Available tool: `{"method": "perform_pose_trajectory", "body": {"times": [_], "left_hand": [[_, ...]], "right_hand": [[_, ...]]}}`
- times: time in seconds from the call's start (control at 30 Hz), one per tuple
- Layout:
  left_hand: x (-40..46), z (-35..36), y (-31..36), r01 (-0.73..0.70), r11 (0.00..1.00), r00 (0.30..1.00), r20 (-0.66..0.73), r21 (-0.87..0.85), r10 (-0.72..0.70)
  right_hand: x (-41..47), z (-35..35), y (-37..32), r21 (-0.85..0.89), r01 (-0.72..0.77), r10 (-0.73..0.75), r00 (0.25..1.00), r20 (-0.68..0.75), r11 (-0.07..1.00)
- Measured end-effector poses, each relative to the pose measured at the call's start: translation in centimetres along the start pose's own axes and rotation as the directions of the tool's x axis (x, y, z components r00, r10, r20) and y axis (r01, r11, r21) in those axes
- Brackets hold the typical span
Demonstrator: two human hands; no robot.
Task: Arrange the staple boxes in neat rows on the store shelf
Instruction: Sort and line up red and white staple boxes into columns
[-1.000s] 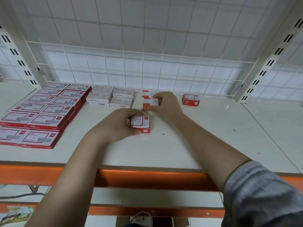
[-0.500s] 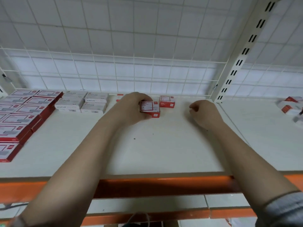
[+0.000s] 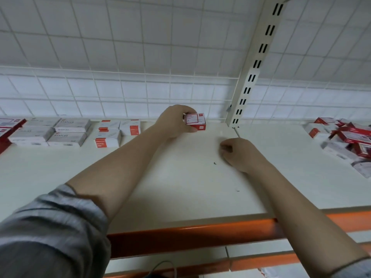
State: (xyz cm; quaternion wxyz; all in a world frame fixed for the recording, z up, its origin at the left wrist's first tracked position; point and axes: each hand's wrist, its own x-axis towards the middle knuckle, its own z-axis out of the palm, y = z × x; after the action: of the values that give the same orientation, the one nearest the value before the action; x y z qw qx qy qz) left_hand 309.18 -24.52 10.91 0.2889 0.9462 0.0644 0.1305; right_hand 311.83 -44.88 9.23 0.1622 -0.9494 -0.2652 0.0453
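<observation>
The left hand [image 3: 176,122] is carrying a small red staple box [image 3: 195,121] back to the shelf [image 3: 180,177] at twelve o'clock, now gripping it there. The right hand [image 3: 239,153], having left the white boxes [image 3: 117,132], is drifting toward the loose pile [image 3: 345,137] at three o'clock, loosely curled, holding nothing.

Wide bare stretch of shelf [image 3: 180,177] in middle, between arms. Neat rows of boxes [image 3: 68,131] block back left. Messy pile of boxes [image 3: 345,137] blocks far right. Upright post [image 3: 255,65] stands at back. Wire grid [image 3: 120,93] closes off rear.
</observation>
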Motion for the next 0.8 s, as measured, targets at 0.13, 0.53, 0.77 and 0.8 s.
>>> {"method": "perform_pose_trajectory", "body": {"times": [0.13,0.53,0.77,0.8], "left_hand": [[0.3,1.3,-0.8,0.052,0.991,0.998,0.038,0.124,-0.057],[1.3,1.4,0.7,0.075,0.982,0.991,0.099,0.171,-0.093],[1.8,5.7,5.6,-0.125,0.99,0.982,0.15,0.061,0.114],[1.9,6.4,6.5,-0.161,0.986,0.974,0.172,0.05,0.15]], "right_hand": [[0.0,0.0,0.6,0.025,0.031,-0.032,0.999,0.013,0.999],[-0.6,-1.9,3.7,0.112,-0.088,0.093,0.995,-0.045,0.99],[-3.9,-4.0,9.8,0.131,-0.307,0.329,0.917,-0.227,0.943],[-4.6,-4.1,10.6,0.143,-0.333,0.359,0.899,-0.252,0.932]]}}
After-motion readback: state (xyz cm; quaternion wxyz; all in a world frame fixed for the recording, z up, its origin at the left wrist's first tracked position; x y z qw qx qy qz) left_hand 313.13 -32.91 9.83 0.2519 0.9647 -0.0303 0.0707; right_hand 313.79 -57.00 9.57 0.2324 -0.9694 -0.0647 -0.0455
